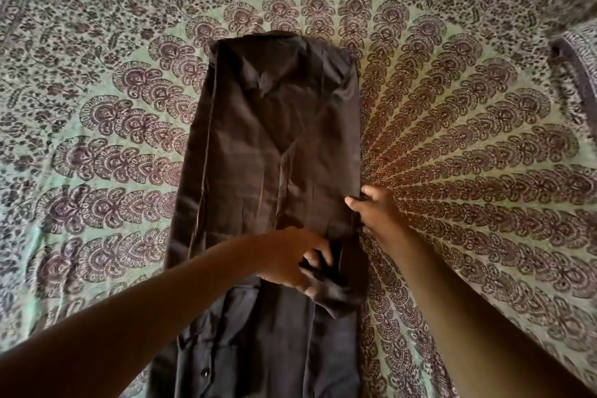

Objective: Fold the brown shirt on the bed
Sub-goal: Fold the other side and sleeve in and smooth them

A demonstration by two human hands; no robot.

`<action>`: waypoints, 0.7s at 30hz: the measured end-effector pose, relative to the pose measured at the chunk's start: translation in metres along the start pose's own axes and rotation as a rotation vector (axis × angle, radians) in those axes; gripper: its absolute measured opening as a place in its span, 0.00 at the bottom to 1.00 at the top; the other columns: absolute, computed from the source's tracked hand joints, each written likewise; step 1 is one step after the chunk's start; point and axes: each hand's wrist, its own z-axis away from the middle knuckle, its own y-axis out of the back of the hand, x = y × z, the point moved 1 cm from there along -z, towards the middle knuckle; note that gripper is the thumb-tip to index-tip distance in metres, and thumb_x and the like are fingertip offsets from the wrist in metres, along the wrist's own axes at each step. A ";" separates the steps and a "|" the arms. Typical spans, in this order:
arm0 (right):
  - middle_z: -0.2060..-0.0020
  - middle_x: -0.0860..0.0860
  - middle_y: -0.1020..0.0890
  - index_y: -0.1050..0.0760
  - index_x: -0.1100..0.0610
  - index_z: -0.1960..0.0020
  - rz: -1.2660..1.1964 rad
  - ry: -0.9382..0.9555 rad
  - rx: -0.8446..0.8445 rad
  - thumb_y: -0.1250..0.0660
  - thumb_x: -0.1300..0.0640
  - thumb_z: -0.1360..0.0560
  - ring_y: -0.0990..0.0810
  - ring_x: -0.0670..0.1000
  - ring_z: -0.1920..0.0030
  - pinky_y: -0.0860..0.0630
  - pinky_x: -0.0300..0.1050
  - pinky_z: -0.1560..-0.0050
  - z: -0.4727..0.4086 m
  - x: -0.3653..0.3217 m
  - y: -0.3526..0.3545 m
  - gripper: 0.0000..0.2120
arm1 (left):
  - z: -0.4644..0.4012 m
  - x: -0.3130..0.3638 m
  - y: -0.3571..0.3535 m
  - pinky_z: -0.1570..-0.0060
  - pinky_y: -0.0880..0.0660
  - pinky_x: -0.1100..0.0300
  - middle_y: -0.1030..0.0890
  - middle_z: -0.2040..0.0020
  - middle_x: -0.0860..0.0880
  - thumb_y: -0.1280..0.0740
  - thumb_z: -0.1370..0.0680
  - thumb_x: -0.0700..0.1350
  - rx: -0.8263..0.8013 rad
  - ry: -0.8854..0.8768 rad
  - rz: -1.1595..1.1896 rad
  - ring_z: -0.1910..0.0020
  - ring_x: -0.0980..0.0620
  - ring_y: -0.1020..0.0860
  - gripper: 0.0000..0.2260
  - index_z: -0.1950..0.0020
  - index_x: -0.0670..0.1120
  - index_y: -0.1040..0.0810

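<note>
long dark brown cotton shirt (271,145) flat on my patterned bedspread (452,113); my left hand (290,260) pinching its folded sleeve cuff (336,291), my right hand (376,213) gripping the shirt's right edge

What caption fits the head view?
Left hand pinches a sleeve end on the brown shirt; right hand grips its edge.

No legible text or labels anywhere

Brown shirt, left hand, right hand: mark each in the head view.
brown shirt (258,145): head view, on the flat folded body, mid-panel.
left hand (290,257): head view, on the back of the hand, fingers pinching a cuff-like fold.
right hand (376,212): head view, on the knuckles at the shirt's right edge.
</note>
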 end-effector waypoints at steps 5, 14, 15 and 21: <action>0.49 0.53 0.18 0.21 0.61 0.42 0.119 0.204 0.088 0.28 0.53 0.23 0.19 0.55 0.49 0.24 0.52 0.48 0.006 -0.014 -0.002 0.14 | -0.015 0.005 0.021 0.50 0.18 0.61 0.13 0.57 0.55 0.25 0.24 0.46 0.348 0.005 0.171 0.57 0.62 0.16 0.04 0.49 0.52 0.15; 0.52 0.49 0.17 0.24 0.60 0.36 0.151 0.373 0.214 0.29 0.55 0.20 0.18 0.48 0.54 0.24 0.35 0.59 -0.029 -0.067 -0.009 0.15 | -0.058 -0.017 0.106 0.29 0.35 0.40 0.29 0.29 0.43 0.28 0.21 0.50 0.933 0.455 0.097 0.27 0.39 0.33 0.25 0.27 0.49 0.34; 0.47 0.50 0.17 0.25 0.61 0.32 0.137 0.361 0.222 0.29 0.54 0.20 0.17 0.50 0.50 0.22 0.36 0.57 -0.038 -0.078 -0.010 0.20 | -0.063 -0.021 0.113 0.28 0.35 0.39 0.27 0.30 0.44 0.28 0.21 0.50 0.940 0.471 0.110 0.27 0.39 0.32 0.26 0.27 0.49 0.34; 0.37 0.52 0.20 0.28 0.58 0.26 0.127 0.356 0.317 0.25 0.51 0.23 0.20 0.53 0.38 0.27 0.39 0.47 -0.093 -0.148 -0.015 0.28 | -0.066 -0.033 0.128 0.38 0.21 0.46 0.20 0.39 0.47 0.23 0.26 0.46 0.976 0.501 0.386 0.40 0.44 0.20 0.20 0.35 0.52 0.22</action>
